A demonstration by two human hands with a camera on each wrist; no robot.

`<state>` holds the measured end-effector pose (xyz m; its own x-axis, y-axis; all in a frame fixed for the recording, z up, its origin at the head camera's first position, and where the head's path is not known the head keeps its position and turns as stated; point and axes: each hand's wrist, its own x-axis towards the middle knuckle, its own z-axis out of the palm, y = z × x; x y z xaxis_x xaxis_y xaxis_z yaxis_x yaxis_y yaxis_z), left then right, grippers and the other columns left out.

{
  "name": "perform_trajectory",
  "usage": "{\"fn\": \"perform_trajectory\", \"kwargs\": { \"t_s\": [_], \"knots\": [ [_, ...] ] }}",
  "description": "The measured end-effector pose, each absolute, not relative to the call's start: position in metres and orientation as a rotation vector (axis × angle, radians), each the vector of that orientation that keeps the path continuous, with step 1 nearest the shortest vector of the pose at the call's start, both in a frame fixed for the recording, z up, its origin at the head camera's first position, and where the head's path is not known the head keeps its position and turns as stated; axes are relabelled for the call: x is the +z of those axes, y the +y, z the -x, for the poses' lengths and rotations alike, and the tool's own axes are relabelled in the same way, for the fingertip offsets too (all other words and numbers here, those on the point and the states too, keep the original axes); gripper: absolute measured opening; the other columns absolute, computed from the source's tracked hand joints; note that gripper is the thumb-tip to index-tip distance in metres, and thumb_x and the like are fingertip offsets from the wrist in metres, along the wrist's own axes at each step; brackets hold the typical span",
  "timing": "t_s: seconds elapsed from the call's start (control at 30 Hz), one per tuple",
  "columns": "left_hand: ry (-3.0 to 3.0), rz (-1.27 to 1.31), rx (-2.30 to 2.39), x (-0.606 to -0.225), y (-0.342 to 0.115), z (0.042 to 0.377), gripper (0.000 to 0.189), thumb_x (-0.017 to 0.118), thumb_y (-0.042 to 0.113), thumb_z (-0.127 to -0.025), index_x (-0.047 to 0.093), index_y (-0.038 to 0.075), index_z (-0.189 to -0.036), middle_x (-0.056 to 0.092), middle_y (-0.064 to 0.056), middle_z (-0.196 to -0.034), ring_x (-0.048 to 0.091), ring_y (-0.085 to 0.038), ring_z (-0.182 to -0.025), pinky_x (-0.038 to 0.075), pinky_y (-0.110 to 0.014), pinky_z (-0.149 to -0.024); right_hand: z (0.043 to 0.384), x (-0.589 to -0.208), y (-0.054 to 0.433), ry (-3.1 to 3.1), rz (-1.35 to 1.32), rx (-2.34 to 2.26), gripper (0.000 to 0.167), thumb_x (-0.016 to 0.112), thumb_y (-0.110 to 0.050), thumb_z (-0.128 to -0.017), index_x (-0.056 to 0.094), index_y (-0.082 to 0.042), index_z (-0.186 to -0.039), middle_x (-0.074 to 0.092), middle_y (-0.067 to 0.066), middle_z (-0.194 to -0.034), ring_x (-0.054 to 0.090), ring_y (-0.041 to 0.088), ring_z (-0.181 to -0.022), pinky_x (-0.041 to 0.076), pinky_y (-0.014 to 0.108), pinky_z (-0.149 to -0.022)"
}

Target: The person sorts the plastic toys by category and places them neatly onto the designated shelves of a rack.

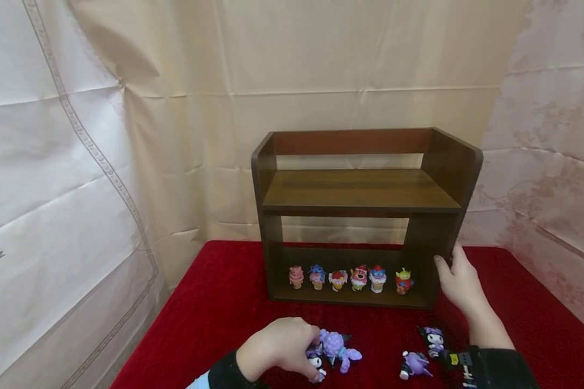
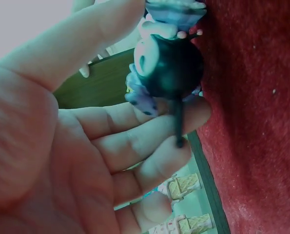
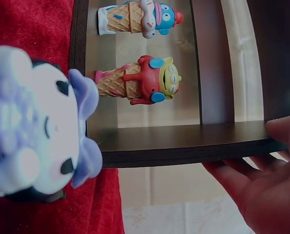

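Left grip: the left hand (image 1: pixel 288 344) has thumb and fingers clamped on 1 black-and-white figure, low at the front of the bench.
Held figure: the black-and-white figure (image 1: pixel 317 363) sits between thumb and fingers; whether it touches the cloth, I cannot tell.
Lilac figure: the lilac figure (image 1: pixel 334 344) lies just beside the held figure, on its right, leaving that side tight; red cloth spreads to the left of the hand.
Right grip: the right hand (image 1: pixel 463 283) is clamped on the right side panel of the shelf unit (image 1: pixel 365 189), thumb at the front edge, fingers round the outer side.
Front pair: 2 figures, 1 white-faced (image 1: pixel 435 342) and 1 purple (image 1: pixel 415 364), lie near each other by the right sleeve (image 1: pixel 501 367), well apart from the lilac figure, with red cloth between.
Lower shelf: 6 ice-cream-cone figures (image 1: pixel 358 277) stand upright in 1 row, near the front edge. The first 5 have narrow gaps; a wider gap precedes number 6 (image 1: pixel 404 282), the yellow-headed figure, and another gap separates it from the right panel.
Upper shelf: the board runs between 2 side panels, under a back rail; its front edge is square.
Bench: the red-covered bench (image 1: pixel 214 302) shows cloth on both sides of the shelf unit, plus a strip between its front edge and the loose figures.
Back edge: the cloth ends behind the shelf unit, near the beige drape (image 1: pixel 185 151).
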<state>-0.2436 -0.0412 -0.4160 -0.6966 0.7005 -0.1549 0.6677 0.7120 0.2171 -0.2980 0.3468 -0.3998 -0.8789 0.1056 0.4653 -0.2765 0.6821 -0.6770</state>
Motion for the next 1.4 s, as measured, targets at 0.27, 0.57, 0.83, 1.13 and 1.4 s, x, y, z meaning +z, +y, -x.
{"fn": "perform_trajectory", "kwargs": {
  "t_s": [0.27, 0.57, 0.83, 1.13, 1.4],
  "knots": [
    [2.684, -1.167, 0.229, -0.416, -0.039, 0.243, 0.033, 0.086, 0.048, -0.077, 0.072, 0.026, -0.097, 0.056, 0.02, -0.072, 0.05, 0.002, -0.065, 0.043, -0.02, -0.058, 0.297, -0.399, 0.346, -2.429, -0.131, 1.09, 0.053, 0.041, -0.016, -0.109, 0.024, 0.004, -0.154, 0.045, 0.043, -0.136, 0.047, 0.062, -0.122, 0.043, 0.072, -0.092],
    [2.628, -1.217, 0.279, -0.415, -0.039, 0.245, 0.026, 0.085, 0.038, -0.082, 0.073, 0.025, -0.1, 0.061, 0.019, -0.079, 0.05, 0.001, -0.068, 0.043, -0.019, -0.062, 0.297, -0.401, 0.347, -2.425, -0.129, 1.078, 0.05, 0.042, -0.016, -0.109, 0.027, 0.004, -0.152, 0.047, 0.043, -0.134, 0.049, 0.061, -0.12, 0.043, 0.071, -0.091],
    [2.571, -1.238, 0.378, -0.414, -0.041, 0.246, 0.021, 0.085, 0.03, -0.084, 0.074, 0.022, -0.1, 0.062, 0.019, -0.081, 0.053, 0.001, -0.069, 0.046, -0.018, -0.061, 0.298, -0.402, 0.348, -2.42, -0.143, 1.07, 0.05, 0.042, -0.016, -0.109, 0.028, 0.004, -0.152, 0.047, 0.042, -0.134, 0.048, 0.06, -0.121, 0.043, 0.071, -0.091],
    [2.584, -1.28, 0.447, -0.41, -0.046, 0.249, 0.025, 0.086, 0.026, -0.083, 0.076, 0.02, -0.105, 0.065, 0.018, -0.089, 0.055, 0.005, -0.077, 0.048, -0.015, -0.067, 0.298, -0.401, 0.348, -2.421, -0.154, 1.064, 0.049, 0.042, -0.016, -0.109, 0.028, 0.005, -0.151, 0.047, 0.043, -0.134, 0.048, 0.061, -0.12, 0.043, 0.072, -0.09],
    [2.647, -1.343, 0.47, -0.403, -0.049, 0.252, 0.023, 0.086, 0.027, -0.083, 0.075, 0.021, -0.102, 0.066, 0.018, -0.094, 0.054, 0.005, -0.079, 0.046, -0.013, -0.069, 0.296, -0.401, 0.348, -2.426, -0.151, 1.063, 0.05, 0.042, -0.016, -0.109, 0.027, 0.004, -0.152, 0.047, 0.042, -0.134, 0.049, 0.061, -0.119, 0.043, 0.072, -0.09]
  ]
}}
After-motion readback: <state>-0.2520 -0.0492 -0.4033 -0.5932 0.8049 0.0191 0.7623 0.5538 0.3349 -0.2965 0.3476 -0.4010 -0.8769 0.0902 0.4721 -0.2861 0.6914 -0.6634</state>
